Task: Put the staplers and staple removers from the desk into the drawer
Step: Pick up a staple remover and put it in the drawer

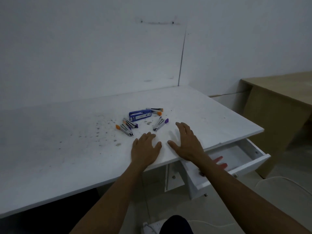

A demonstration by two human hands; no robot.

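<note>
Both hands hovered palm-down over the white desk (67,149), fingers spread and holding nothing. The left hand (145,147) was just short of an orange-tipped staple remover (125,130); the right hand (185,142) was near a purple-tipped one (160,123). A blue stapler (140,115) lay beyond them. The drawer (249,163) stood open at the right, with red objects (220,162) inside.

Both hands flat above the white desk (67,149) near its front edge, fingers spread, nothing held: left hand (145,149), right hand (187,142). Just beyond them: blue stapler (140,115) and four small silver staple removers (158,124) clustered mid-desk. Drawer (249,159) under the right front corner open; red items (219,159) inside, partly hidden.
</note>
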